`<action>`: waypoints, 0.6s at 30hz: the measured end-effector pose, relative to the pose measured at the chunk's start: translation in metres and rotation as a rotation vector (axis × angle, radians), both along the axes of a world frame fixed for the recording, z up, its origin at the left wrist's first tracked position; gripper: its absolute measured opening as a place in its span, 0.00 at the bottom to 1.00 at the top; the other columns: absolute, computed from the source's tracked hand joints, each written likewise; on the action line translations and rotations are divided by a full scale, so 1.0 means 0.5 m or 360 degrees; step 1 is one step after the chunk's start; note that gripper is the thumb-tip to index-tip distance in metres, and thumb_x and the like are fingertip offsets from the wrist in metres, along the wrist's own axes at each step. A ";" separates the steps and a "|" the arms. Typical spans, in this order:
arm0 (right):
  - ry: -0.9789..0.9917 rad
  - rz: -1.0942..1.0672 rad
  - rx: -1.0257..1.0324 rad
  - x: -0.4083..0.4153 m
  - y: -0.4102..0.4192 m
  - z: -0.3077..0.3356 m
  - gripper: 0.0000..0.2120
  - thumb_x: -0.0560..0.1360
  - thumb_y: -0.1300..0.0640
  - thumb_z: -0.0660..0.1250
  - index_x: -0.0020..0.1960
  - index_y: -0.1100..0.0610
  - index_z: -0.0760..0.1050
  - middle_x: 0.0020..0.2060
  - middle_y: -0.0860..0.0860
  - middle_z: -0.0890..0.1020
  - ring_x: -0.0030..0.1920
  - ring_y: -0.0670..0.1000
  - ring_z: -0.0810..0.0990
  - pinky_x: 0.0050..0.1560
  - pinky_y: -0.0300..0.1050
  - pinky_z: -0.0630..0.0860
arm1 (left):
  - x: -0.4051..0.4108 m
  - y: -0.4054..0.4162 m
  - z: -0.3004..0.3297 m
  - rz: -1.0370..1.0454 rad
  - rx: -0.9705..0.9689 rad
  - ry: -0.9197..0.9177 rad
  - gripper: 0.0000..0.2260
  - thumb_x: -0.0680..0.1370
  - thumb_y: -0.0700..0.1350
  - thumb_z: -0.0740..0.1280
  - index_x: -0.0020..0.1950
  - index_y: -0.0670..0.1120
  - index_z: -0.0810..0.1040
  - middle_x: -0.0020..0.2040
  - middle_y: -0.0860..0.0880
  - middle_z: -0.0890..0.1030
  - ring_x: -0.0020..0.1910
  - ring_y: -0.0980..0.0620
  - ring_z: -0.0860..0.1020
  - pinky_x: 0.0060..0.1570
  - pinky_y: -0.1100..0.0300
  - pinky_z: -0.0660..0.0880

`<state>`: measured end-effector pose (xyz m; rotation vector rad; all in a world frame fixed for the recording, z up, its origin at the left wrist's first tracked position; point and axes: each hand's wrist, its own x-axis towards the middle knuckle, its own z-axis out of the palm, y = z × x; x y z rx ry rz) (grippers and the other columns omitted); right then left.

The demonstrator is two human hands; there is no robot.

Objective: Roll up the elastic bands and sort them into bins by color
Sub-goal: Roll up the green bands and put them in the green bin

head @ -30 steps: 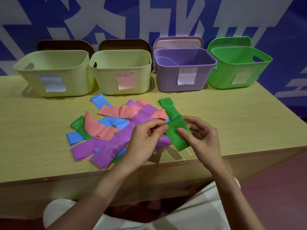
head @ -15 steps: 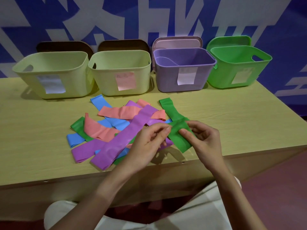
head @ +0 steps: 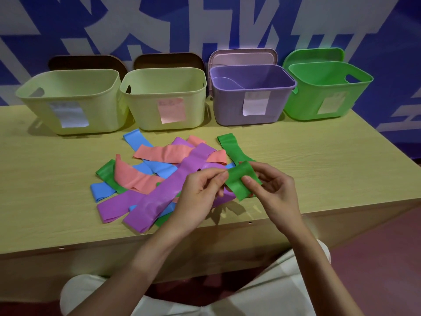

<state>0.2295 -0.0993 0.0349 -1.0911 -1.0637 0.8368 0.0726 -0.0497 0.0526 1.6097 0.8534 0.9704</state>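
Fingers (head: 222, 177) of the left hand (head: 200, 192) and right hand (head: 276, 190) both pinch the green band (head: 239, 182), held just above the table (head: 319, 160), beside the band pile (head: 159, 176).

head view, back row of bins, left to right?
Pale yellow plastic bin with a white label → pale yellow plastic bin with a pink label → purple plastic bin → green plastic bin.

The table (head: 319, 160) was light wood. Four bins (head: 164, 99) stood in a row at the back, far past the hands. A pile of bands (head: 164, 153) lay just left of the hands.
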 end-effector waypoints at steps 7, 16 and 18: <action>-0.0005 0.0047 0.0011 -0.002 -0.003 0.006 0.10 0.69 0.62 0.74 0.50 0.57 0.79 0.40 0.48 0.85 0.41 0.44 0.82 0.38 0.37 0.78 | -0.015 0.019 -0.002 -0.0276 0.0047 0.0117 0.15 0.78 0.48 0.59 0.38 0.41 0.75 0.30 0.51 0.73 0.32 0.58 0.71 0.38 0.60 0.69; -0.0056 0.0028 0.0019 0.002 0.006 0.011 0.08 0.68 0.59 0.74 0.47 0.56 0.79 0.38 0.47 0.84 0.37 0.42 0.81 0.37 0.33 0.76 | -0.014 0.009 -0.014 -0.0073 0.0224 0.0102 0.07 0.74 0.50 0.67 0.51 0.55 0.79 0.44 0.54 0.82 0.42 0.56 0.78 0.46 0.59 0.77; -0.0066 0.0016 0.0034 0.000 0.005 0.012 0.09 0.67 0.57 0.74 0.47 0.55 0.80 0.38 0.48 0.84 0.37 0.43 0.81 0.38 0.34 0.77 | -0.012 0.009 -0.016 -0.0033 0.0217 0.0136 0.08 0.73 0.49 0.67 0.52 0.54 0.79 0.45 0.52 0.82 0.43 0.51 0.79 0.47 0.56 0.77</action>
